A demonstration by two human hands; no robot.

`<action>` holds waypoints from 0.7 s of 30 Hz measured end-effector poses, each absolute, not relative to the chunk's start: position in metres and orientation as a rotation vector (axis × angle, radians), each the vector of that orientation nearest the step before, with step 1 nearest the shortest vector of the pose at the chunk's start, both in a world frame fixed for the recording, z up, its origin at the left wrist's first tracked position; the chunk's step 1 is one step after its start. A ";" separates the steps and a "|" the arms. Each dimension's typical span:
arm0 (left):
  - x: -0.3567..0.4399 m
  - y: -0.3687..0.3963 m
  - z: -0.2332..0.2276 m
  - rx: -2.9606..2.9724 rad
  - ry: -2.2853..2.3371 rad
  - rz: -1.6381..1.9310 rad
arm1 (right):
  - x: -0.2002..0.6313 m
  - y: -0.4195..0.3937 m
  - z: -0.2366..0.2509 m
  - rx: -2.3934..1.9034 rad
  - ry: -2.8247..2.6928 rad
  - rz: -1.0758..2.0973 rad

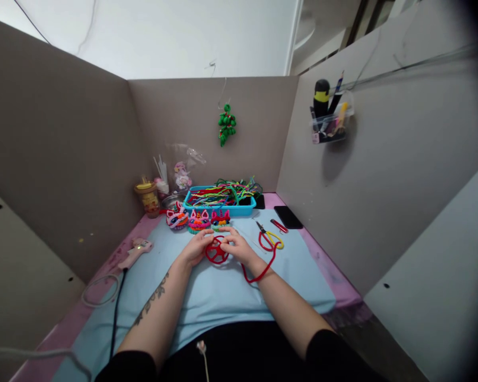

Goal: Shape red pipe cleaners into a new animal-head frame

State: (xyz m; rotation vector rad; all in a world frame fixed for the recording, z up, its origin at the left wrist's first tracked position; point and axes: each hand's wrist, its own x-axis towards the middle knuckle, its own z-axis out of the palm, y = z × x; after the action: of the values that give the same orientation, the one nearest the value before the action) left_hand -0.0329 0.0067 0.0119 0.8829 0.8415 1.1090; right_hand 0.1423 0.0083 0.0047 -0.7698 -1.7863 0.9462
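Observation:
Between my hands is a round red wheel of bent pipe cleaner (pixel 217 260), with spokes crossing open gaps. My left hand (pixel 199 246) grips its left rim, thumb and fingers closed. On the upper right of the same wheel, my right hand (pixel 236 246) pinches the rim. A loose red pipe cleaner (pixel 273 254) curves under and across my right wrist, up towards the scissors (pixel 270 240), which have red and yellow handles. Just beyond my fingers stand three colourful pipe-cleaner animal heads (pixel 199 222) with ears.
A blue tray (pixel 239 210) heaped with pipe cleaners stands at the back. To the right lie a red cutter (pixel 279 226) and a black phone (pixel 288 217). On the left are a pink glue gun (pixel 135 252) with its cable and a brown cup (pixel 148 199). Grey partitions enclose the table.

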 end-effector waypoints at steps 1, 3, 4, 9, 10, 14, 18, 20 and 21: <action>-0.035 0.007 0.012 0.875 0.825 1.090 | 0.143 0.010 0.004 -0.806 -1.705 0.957; -0.038 0.008 0.011 0.854 0.801 1.086 | 0.144 0.015 0.001 -0.870 -1.522 0.964; -0.039 0.009 0.010 0.849 0.797 1.093 | 0.145 0.018 0.000 -0.894 -1.430 0.964; -0.036 0.013 0.005 0.847 0.833 1.088 | 0.148 0.024 -0.005 -0.908 -1.204 1.026; -0.034 0.014 0.004 0.842 0.841 1.088 | 0.147 0.024 -0.005 -0.898 -1.198 1.038; -0.028 0.014 0.001 0.827 0.844 1.071 | 0.143 0.023 -0.007 -0.865 -1.163 1.071; -0.025 0.014 -0.001 0.821 0.819 1.090 | 0.139 0.025 -0.010 -0.824 -1.115 1.097; -0.025 0.015 -0.002 0.842 0.846 1.111 | 0.139 0.028 -0.013 -0.826 -1.080 1.106; -0.024 0.015 -0.002 0.865 0.896 1.152 | 0.139 0.029 -0.015 -0.840 -1.063 1.105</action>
State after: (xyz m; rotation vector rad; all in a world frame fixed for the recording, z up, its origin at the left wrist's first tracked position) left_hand -0.0244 0.0152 -0.0018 0.8649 0.8958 1.1523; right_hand 0.1387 0.0294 -0.0148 -0.8405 -1.0632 1.1046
